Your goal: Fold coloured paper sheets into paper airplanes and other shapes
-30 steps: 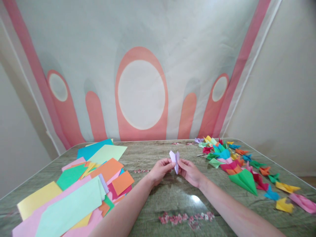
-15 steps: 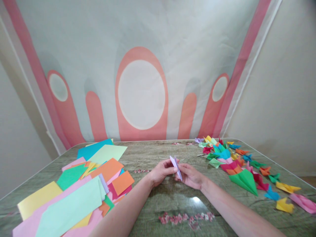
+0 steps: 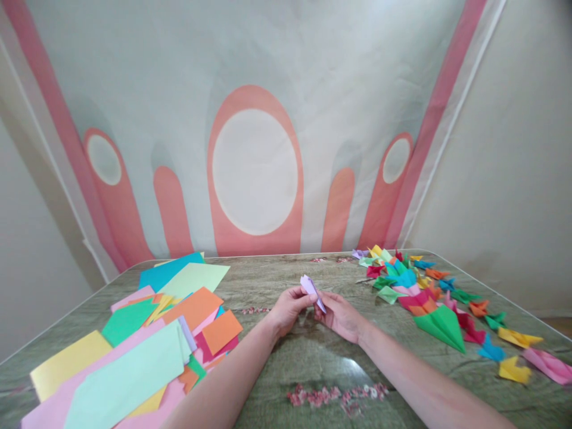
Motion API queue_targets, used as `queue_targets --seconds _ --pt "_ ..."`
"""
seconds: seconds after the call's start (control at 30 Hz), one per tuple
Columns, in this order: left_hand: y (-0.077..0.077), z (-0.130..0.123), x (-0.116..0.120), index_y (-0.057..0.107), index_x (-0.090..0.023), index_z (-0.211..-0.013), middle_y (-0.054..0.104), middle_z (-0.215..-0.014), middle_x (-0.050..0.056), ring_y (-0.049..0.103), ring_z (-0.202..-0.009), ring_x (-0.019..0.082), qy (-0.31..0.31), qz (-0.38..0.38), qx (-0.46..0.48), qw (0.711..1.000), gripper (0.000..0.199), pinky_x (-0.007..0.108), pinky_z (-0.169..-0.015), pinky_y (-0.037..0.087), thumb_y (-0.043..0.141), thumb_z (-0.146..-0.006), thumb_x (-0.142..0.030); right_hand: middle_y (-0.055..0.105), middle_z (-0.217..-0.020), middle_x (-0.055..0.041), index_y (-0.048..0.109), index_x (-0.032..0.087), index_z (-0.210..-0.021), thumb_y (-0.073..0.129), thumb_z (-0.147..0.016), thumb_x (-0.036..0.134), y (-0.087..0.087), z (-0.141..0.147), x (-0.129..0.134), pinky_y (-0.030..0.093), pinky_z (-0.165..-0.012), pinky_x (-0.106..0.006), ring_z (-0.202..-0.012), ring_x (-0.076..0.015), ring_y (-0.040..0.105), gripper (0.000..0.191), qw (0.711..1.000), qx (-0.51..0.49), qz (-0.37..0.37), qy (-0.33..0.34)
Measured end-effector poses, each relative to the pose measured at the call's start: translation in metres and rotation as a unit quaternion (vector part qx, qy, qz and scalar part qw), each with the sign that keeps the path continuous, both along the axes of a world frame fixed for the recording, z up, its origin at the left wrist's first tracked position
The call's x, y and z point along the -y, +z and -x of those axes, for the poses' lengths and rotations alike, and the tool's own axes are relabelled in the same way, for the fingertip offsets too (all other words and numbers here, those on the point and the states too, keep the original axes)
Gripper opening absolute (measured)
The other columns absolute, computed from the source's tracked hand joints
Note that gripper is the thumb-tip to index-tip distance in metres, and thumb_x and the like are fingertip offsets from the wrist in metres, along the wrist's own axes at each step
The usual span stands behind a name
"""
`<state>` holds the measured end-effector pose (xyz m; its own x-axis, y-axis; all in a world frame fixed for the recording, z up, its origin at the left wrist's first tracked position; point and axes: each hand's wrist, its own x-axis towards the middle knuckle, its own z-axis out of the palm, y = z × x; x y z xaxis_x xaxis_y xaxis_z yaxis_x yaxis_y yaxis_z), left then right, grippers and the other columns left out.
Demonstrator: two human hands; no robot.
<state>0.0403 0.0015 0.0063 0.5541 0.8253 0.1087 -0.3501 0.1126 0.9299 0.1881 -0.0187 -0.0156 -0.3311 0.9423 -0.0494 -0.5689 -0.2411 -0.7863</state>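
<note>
Between my two hands, above the middle of the table, is a small piece of folded lilac paper [image 3: 311,290], narrow and tilted with its upper end leaning left. My left hand [image 3: 288,311] pinches its left side between thumb and fingers. On the other side, my right hand [image 3: 340,316] is closed around the lower right edge. Fingertips cover part of the paper, so some of its folds are hidden.
Loose sheets of coloured paper [image 3: 129,375] lie in an overlapping pile on the left. Several folded paper figures spread over the right, a green paper plane [image 3: 441,328] among them. The wood-patterned table [image 3: 263,280] ends at a printed backdrop [image 3: 254,244].
The lilac paper has turned and shifted slightly up and left, showing more of its flat face. Both hands have moved a little with it, still gripping.
</note>
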Motion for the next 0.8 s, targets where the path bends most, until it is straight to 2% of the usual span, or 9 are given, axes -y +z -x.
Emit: queue_targets --seconds 0.1,0.17,0.33,0.53,0.7,0.8 --pt "-0.002 0.002 -0.005 0.061 -0.011 -0.073 0.063 -0.07 0.005 0.057 -0.064 0.013 0.034 0.012 0.003 0.999 0.024 0.026 -0.068 0.043 0.071 -0.069 -0.033 0.055 -0.065 0.0015 0.062 0.016 -0.075 0.062 -0.078 0.044 0.0 0.002 0.0 0.044 -0.057 -0.023 -0.057 -0.0088 0.049 0.028 0.998 0.033 -0.04 -0.041" --pt "-0.004 0.003 -0.008 0.06 -0.012 -0.07 0.063 -0.07 0.004 0.058 -0.065 0.013 0.056 0.021 -0.002 0.998 0.026 0.025 -0.067 0.041 0.073 -0.067 -0.034 0.056 -0.068 0.0005 0.062 0.016 -0.074 0.056 -0.08 0.048 0.0 0.002 0.001 0.043 -0.059 -0.024 -0.06 -0.0101 0.05 0.033 0.989 0.097 -0.088 -0.071" --pt "-0.009 0.006 -0.013 0.057 -0.013 -0.068 0.062 -0.067 0.001 0.055 -0.061 0.01 0.075 0.035 0.005 0.997 0.026 0.023 -0.065 0.039 0.076 -0.064 -0.031 0.058 -0.073 -0.001 0.061 0.015 -0.077 0.052 -0.082 0.048 0.005 0.004 0.006 0.042 -0.062 -0.026 -0.063 -0.0125 0.052 0.034 0.93 0.285 -0.197 -0.121" --pt "-0.013 0.005 -0.013 0.057 -0.013 -0.07 0.063 -0.068 0.001 0.055 -0.062 0.01 0.082 0.029 0.005 0.996 0.025 0.023 -0.065 0.039 0.075 -0.065 -0.03 0.053 -0.066 0.0004 0.054 0.017 -0.071 0.045 -0.086 0.044 0.01 0.006 0.01 0.04 -0.06 -0.026 -0.063 -0.0137 0.051 0.032 0.887 0.361 -0.256 -0.13" --pt "-0.012 0.004 -0.015 0.055 -0.013 -0.068 0.058 -0.064 -0.002 0.049 -0.056 0.007 0.105 0.038 0.021 0.994 0.026 0.02 -0.058 0.035 0.075 -0.064 -0.03 0.047 -0.065 0.0018 0.05 0.018 -0.067 0.046 -0.086 0.035 0.008 0.004 0.012 0.036 -0.059 -0.025 -0.062 -0.0128 0.047 0.026 0.821 0.444 -0.323 -0.157" --pt "-0.011 0.005 -0.016 0.054 -0.014 -0.067 0.056 -0.062 -0.003 0.046 -0.054 0.006 0.117 0.049 0.025 0.992 0.028 0.019 -0.056 0.033 0.076 -0.064 -0.031 0.045 -0.065 0.0023 0.05 0.018 -0.068 0.048 -0.085 0.032 0.009 0.005 0.013 0.034 -0.058 -0.024 -0.062 -0.0122 0.045 0.022 0.8 0.461 -0.348 -0.164"
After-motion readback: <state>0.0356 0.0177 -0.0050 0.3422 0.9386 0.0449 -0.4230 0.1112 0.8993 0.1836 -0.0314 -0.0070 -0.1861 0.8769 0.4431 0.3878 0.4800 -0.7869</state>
